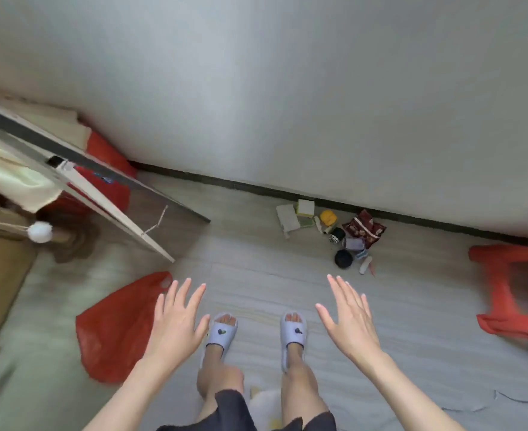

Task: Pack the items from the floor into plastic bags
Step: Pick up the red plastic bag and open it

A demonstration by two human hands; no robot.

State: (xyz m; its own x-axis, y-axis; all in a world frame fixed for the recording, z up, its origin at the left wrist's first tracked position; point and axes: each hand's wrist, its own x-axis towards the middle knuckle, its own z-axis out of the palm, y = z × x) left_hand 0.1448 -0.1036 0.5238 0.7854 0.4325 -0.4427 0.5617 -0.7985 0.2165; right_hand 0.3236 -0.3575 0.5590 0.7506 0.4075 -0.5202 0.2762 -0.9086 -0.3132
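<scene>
Items: small cluster on the floor against the wall's dark skirting, ahead and to the right of the feet. Includes a yellow-topped box, a dark red patterned pouch, a black round object; the rest too small to identify. Red plastic bag: flat on the floor just beside the left hand, well apart from the cluster. Right hand likewise raised, fingers spread wide; both grips empty.

Judgement: nothing packed yet. Take the bag first, open its mouth fully, carry it to the cluster, load bulky pieces before small ones. Red stool at right not in the way.
</scene>
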